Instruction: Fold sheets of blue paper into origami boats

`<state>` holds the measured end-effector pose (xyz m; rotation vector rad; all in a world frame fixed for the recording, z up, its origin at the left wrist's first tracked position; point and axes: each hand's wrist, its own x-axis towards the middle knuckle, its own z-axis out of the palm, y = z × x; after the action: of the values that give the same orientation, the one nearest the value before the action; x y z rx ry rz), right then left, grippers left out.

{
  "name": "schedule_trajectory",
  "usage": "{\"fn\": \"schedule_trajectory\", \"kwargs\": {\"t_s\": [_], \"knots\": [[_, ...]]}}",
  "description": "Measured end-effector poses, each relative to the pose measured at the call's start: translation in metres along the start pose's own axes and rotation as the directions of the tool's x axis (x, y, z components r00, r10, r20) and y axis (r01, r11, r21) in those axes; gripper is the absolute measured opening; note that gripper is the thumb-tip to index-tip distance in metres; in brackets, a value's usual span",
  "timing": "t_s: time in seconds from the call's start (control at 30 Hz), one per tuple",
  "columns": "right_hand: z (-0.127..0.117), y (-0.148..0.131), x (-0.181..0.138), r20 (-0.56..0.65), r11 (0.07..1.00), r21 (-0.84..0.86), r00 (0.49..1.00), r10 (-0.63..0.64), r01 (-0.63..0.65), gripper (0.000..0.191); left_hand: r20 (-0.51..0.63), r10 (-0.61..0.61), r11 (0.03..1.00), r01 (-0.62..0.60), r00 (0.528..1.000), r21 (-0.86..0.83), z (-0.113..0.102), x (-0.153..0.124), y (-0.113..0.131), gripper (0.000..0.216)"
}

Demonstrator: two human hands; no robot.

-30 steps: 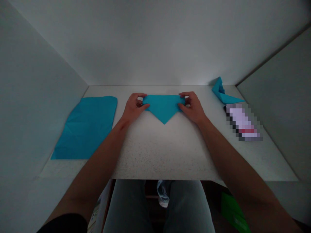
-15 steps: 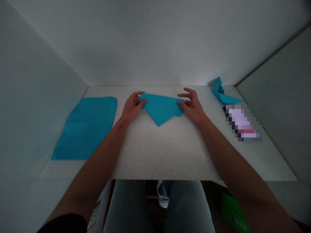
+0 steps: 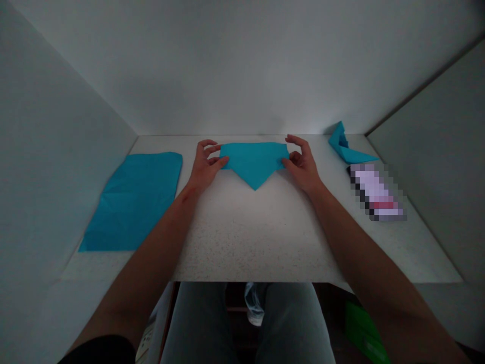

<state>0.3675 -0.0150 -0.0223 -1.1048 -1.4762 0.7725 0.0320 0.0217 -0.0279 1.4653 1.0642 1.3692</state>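
Note:
A folded sheet of blue paper (image 3: 254, 161) is held level over the middle of the table, its straight edge at the back and a pointed flap towards me. My left hand (image 3: 206, 163) pinches its left end, thumb on top and fingers behind the edge. At the right end, my right hand (image 3: 301, 163) grips the paper between thumb and curled fingers, with the index finger raised off it. The fingertips under the paper are hidden.
A larger blue sheet (image 3: 138, 197) lies flat at the left. Towards the back right sits a folded blue paper shape (image 3: 350, 150), beside a blurred phone (image 3: 377, 192). Walls close in the white table (image 3: 253, 242) at the back and both sides.
The folded paper has turned slightly, so its back edge now runs level instead of sloping down to the right. Its point has shifted a little right and away from me.

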Motion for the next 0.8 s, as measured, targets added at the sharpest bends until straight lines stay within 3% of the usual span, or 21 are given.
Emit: {"fn": "schedule_trajectory", "kwargs": {"t_s": [0.13,0.23,0.33,0.5,0.8], "knots": [[0.001,-0.001,0.003,-0.042,0.999,0.033,0.999,-0.012,0.014,0.057,0.114,-0.053,0.999,0.053,0.992,0.001,0.001,0.001,0.002,0.036],[0.001,0.0,0.006,-0.033,0.999,0.041,0.999,-0.013,0.014,0.038,0.158,-0.114,0.993,0.113,0.981,0.014,0.001,0.0,0.007,0.022],[0.001,0.001,0.007,-0.035,0.999,0.049,0.999,0.0,0.002,0.027,0.22,-0.178,0.979,0.196,0.959,-0.06,0.0,0.0,0.012,0.027],[-0.001,0.003,0.007,-0.084,0.997,0.065,0.996,0.042,-0.036,0.029,0.338,-0.171,0.961,0.232,0.926,-0.149,-0.004,-0.004,0.02,0.039],[0.0,0.008,0.007,-0.075,0.997,0.074,0.997,0.012,-0.007,0.041,0.323,-0.205,0.939,0.279,0.924,-0.203,-0.001,-0.005,0.018,0.052]]}}
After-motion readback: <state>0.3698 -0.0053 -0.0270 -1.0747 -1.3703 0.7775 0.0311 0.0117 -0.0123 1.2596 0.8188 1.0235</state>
